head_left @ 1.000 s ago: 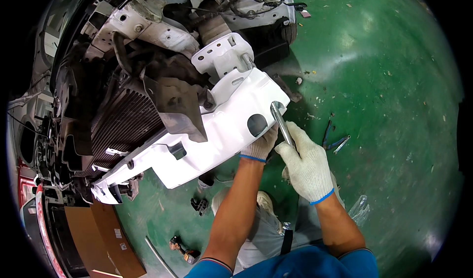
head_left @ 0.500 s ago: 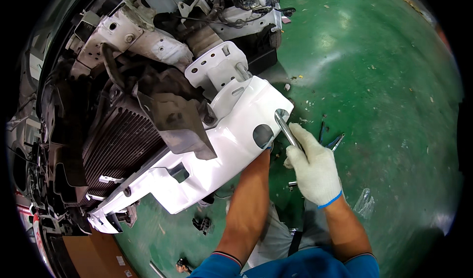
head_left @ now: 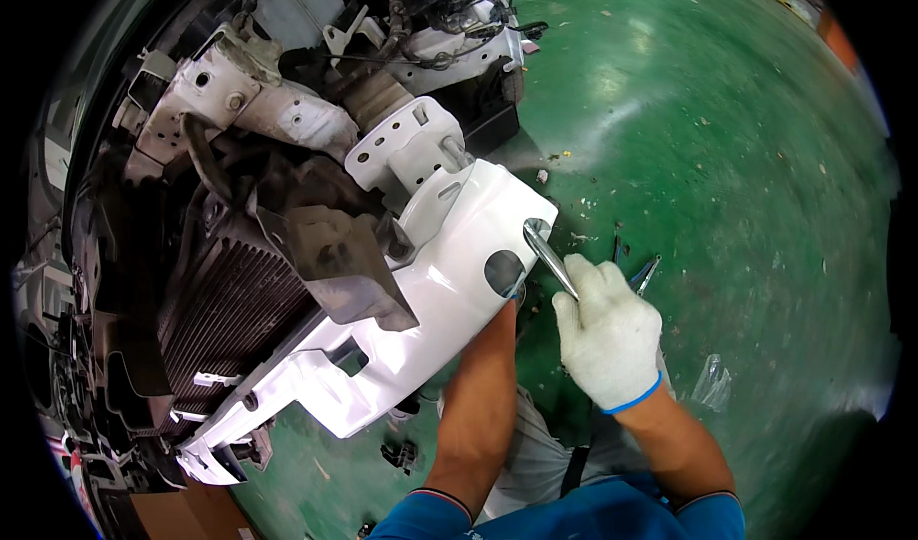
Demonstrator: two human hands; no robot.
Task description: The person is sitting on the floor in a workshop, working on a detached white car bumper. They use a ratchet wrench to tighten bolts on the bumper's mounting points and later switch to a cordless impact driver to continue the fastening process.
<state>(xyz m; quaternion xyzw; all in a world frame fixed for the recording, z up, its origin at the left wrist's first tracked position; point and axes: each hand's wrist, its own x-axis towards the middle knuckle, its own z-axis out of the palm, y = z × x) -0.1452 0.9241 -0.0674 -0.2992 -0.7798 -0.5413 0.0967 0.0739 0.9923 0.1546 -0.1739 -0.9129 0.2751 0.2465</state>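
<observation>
My right hand [head_left: 612,334], in a white knit glove with a blue cuff, is closed around the handle of a chrome wrench [head_left: 549,256]. The wrench's far end sits in a small opening at the right corner of a glossy white metal panel [head_left: 435,286], and its head is mostly hidden there. Reaching up beneath the same panel is my left forearm [head_left: 473,387]. The panel covers my left hand, so its fingers and anything in them do not show. Beside the wrench, the panel has a larger round hole [head_left: 504,273].
Behind the panel is an opened vehicle front with a finned radiator [head_left: 229,301], a bent dark shield [head_left: 335,258] and a white bracket [head_left: 406,143]. Blue-handled pliers [head_left: 646,274], clear plastic [head_left: 711,383] and a black part [head_left: 399,457] lie on the green floor [head_left: 727,205].
The view has shifted slightly. My right hand has turned a little, with its back now more upward, and still grips the wrench in the opening. My left arm stays beneath the panel.
</observation>
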